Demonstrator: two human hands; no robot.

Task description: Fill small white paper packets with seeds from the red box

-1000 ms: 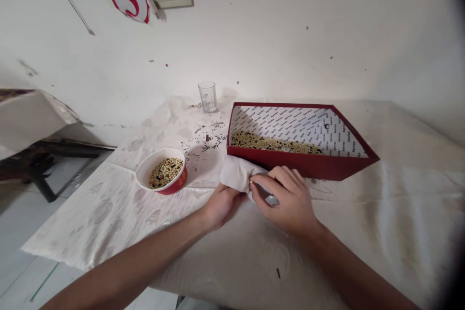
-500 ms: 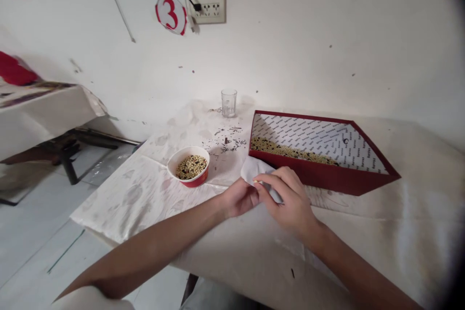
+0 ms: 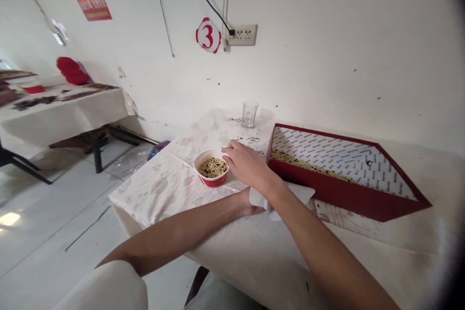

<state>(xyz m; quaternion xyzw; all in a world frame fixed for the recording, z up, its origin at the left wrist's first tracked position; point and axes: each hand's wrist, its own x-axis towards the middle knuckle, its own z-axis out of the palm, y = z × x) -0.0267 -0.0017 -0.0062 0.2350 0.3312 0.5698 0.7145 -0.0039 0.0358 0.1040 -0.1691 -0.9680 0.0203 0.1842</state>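
My right hand (image 3: 246, 163) reaches left across the table, its fingertips close together just above the right rim of a red-and-white bowl (image 3: 211, 181) of pale and dark beans. Whether a bean sits between the fingers is hidden. My left hand (image 3: 246, 207) lies on the tablecloth, mostly covered by my right forearm, its fingers on the edge of a white tissue (image 3: 295, 193). Right behind the tissue stands a long red box (image 3: 345, 197) with a patterned white lining and a row of mixed beans along its near inner side.
An empty glass (image 3: 249, 114) stands by the wall behind the bowl, with small dark bits (image 3: 250, 139) scattered in front of it. The tablecloth (image 3: 160, 189) ends in an edge at the left. A second covered table (image 3: 61, 111) stands further left across the floor.
My right hand has left the tissue and moved left and forward to the bowl. My left hand has stayed on the tissue. The view has pulled back and turned left.
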